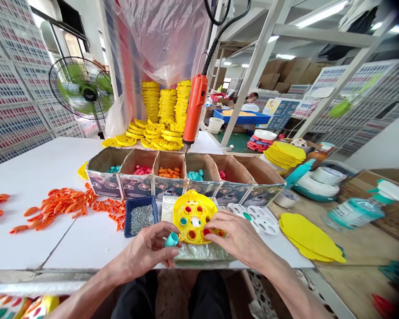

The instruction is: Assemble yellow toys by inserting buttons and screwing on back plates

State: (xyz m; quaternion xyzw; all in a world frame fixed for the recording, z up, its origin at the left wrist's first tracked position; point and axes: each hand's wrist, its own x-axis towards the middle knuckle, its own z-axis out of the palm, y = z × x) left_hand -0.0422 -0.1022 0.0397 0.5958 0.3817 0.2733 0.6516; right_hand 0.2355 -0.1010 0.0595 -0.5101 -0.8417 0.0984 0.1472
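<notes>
A small turquoise plastic cup (171, 239) is held in my left hand (153, 243), between thumb and fingers, just left of the yellow disc's lower edge. The round yellow plastic disc (182, 228) lies on a mat in front of me, with red, orange, turquoise and white pieces in its holes. Over its right side is my right hand (234, 235), fingers drawn together close to a red piece (206, 232) in the disc. My fingers hide what they grip there. Above hangs an orange electric screwdriver (195, 108), its bit pointing down.
Behind the disc stands a divided cardboard bin (138, 186) with coloured pieces. A blue tray (127, 221) of screws and orange parts (63, 206) lie left. White perforated plates (264, 219), yellow sheets (306, 237) and a spray bottle (357, 212) are right. Yellow discs (168, 104) are stacked behind.
</notes>
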